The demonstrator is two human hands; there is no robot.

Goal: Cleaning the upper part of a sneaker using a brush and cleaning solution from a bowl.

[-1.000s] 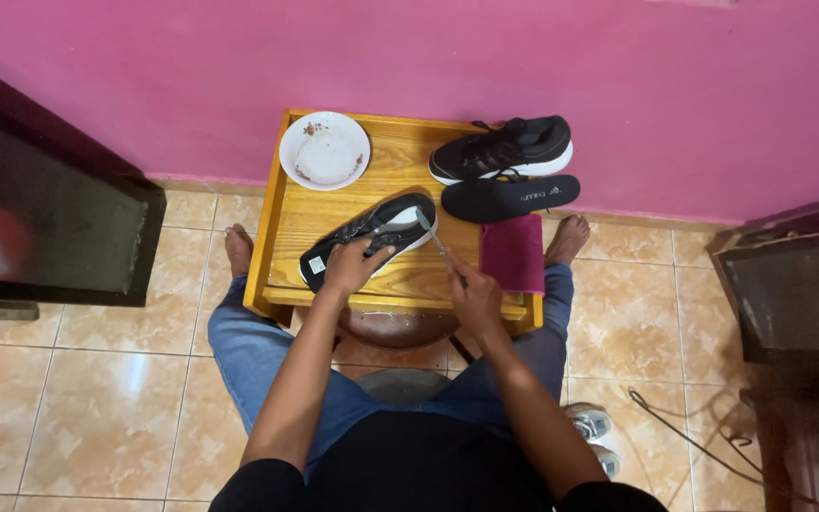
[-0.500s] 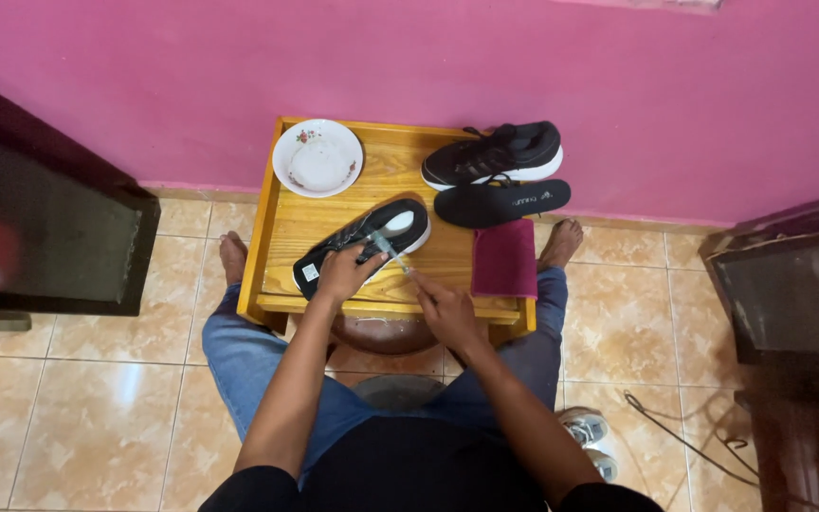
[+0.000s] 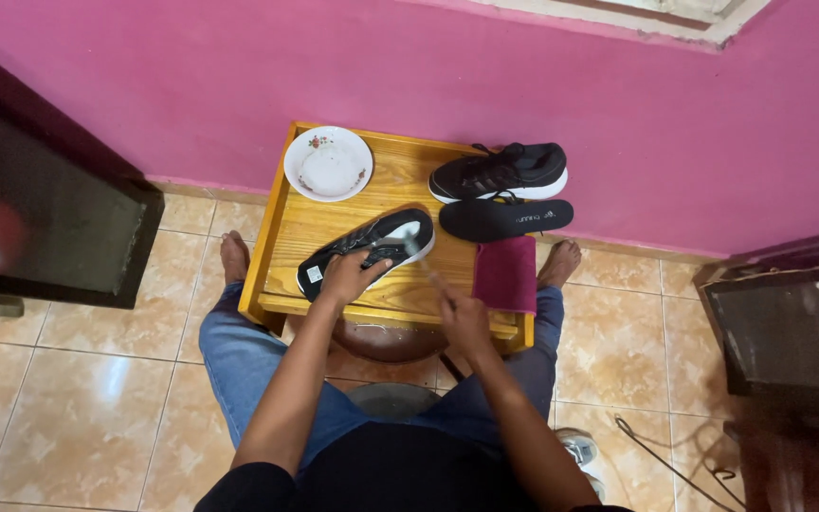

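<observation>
Head view looks down on a seated person in blue jeans, whose right hand (image 3: 466, 320) is clenched around the handle of a slim, blurred brush (image 3: 426, 265); its head meets the heel opening of a black lace-up sneaker with a white sole (image 3: 368, 248). That sneaker lies on its side on the yellow wooden tray table (image 3: 307, 220). Left hand (image 3: 347, 276) presses down on its middle, fingers curled over the upper. Just right of it, a dark red folded cloth (image 3: 505, 273) overhangs the table's near edge. Farther back lie a black insole (image 3: 505, 217), a second black sneaker (image 3: 501, 171), and a white floral bowl (image 3: 328, 163) by the pink wall (image 3: 191, 85).
</observation>
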